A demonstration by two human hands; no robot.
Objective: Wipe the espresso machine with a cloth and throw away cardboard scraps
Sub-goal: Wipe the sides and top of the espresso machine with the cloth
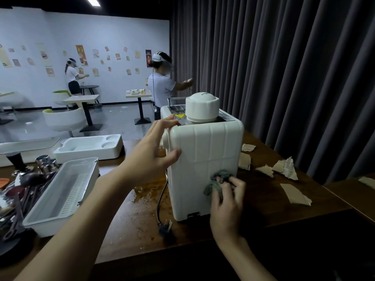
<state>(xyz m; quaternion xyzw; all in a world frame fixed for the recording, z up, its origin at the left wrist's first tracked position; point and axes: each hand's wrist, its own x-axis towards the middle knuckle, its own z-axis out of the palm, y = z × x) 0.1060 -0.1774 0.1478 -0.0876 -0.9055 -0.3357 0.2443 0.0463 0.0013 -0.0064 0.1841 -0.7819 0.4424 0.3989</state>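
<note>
A white espresso machine (205,151) stands on the dark wooden counter (134,216), its back panel facing me. My left hand (156,151) holds its upper left corner, fingers on top and thumb on the back panel. My right hand (227,201) grips a crumpled grey-green cloth (218,180) and presses it against the lower right of the back panel. Several torn cardboard scraps (284,169) lie on the counter to the right of the machine, with one larger piece (295,194) nearer me.
The machine's black cord and plug (165,228) trail on the counter by its left foot, beside wet stains. A white drip tray (60,197), a white moulded tray (89,148) and utensils (18,191) sit at left. A dark curtain hangs behind. Two people stand in the far room.
</note>
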